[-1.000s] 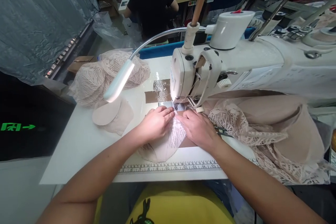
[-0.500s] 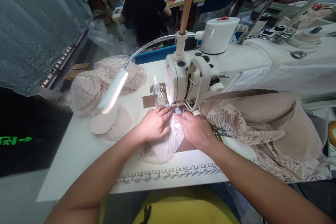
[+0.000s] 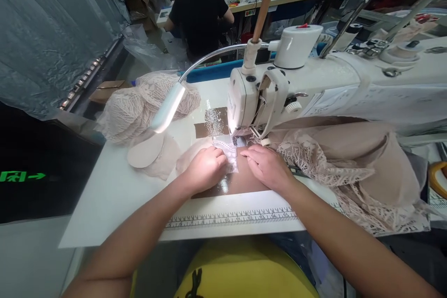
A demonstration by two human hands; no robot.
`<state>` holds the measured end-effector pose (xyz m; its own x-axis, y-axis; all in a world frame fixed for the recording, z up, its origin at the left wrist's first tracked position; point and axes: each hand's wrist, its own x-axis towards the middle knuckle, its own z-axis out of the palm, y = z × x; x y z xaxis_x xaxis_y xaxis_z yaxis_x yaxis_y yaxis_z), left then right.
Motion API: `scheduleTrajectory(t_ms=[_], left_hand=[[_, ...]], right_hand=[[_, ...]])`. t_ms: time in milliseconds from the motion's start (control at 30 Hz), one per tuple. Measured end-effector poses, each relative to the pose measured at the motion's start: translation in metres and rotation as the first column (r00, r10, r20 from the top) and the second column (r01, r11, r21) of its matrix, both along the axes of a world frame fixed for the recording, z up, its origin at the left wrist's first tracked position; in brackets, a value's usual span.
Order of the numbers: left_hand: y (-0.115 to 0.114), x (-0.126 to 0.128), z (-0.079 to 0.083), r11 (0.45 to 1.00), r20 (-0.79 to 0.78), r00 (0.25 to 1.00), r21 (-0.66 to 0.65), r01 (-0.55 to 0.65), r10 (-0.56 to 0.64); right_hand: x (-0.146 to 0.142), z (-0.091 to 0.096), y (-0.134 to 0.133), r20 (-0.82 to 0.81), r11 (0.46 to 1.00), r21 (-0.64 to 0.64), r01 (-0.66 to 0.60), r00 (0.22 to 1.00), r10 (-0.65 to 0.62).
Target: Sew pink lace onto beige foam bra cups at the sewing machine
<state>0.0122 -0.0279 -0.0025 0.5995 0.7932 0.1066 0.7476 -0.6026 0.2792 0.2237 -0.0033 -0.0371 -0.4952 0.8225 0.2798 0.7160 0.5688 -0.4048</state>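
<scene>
L hand [image 3: 206, 168] has moved the lace pc [image 3: 228, 150]: half a sec ago it hung down btwn both hands, now it's swung L, partly under that hand, lacy edge just beside the presser foot [image 3: 239, 141]. L fingers curled together over the cloth; can't tell if they pinch it. R hand [image 3: 269, 167] has come off the pc & rests at the brown patch [image 3: 244, 182], R of the foot; fingers loosely bent, no cloth seen in them, can't tell if thumb meets them. Prob. means the pc is being turned or drawn clear, w/ stitching paused; can't tell if thread links it.

Around, L to R: green exit sign [image 3: 23, 176], well apart. Stack of lace pcs [image 3: 122, 116] at bench's [image 3: 111, 195] far L, plain rounded pcs [image 3: 145, 151] in front, just L of the worked pc. Lit lamp [image 3: 170, 107] leans in btwn stack & machine. Co-worker [image 3: 199, 16] in black sits beyond. Ruler strip [image 3: 226, 220] along near edge. Sewing machine [image 3: 240, 102] overhangs the spot, hides part behind the needle. Dark tool [image 3: 297, 171], partly hidden, by R wrist; beige fabric heap [image 3: 370, 149] crowds that side, prob. limits arm room. Tape roll [image 3: 438, 179] far R, out of the way.
</scene>
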Motion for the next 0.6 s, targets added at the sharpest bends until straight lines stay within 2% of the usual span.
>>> scheduleTrajectory(t_ms=[200, 333, 433, 533, 600], left_hand=[[0.000, -0.012, -0.003, 0.987, 0.281, 0.959, -0.162, -0.001, 0.047], [0.000, -0.014, -0.003, 0.976, 0.338, 0.936, -0.216, -0.028, 0.102], [0.000, -0.014, -0.003, 0.972, 0.366, 0.923, -0.233, -0.031, 0.117], [-0.001, -0.014, -0.004, 0.985, 0.327, 0.945, -0.160, 0.068, -0.012], [-0.002, -0.015, -0.007, 0.986, 0.230, 0.965, -0.083, 0.144, -0.122]], right_hand=[[0.008, 0.015, -0.002, -0.017, 0.990, -0.132, -0.051, 0.999, 0.050], [0.005, 0.030, -0.010, -0.034, 0.971, -0.192, -0.145, 0.989, 0.141], [-0.002, 0.031, -0.021, 0.092, 0.955, -0.172, -0.243, 0.961, 0.261], [-0.006, 0.022, -0.036, 0.296, 0.965, -0.076, -0.250, 0.919, 0.261], [-0.004, 0.014, -0.045, 0.337, 0.976, -0.004, -0.217, 0.919, 0.206]])
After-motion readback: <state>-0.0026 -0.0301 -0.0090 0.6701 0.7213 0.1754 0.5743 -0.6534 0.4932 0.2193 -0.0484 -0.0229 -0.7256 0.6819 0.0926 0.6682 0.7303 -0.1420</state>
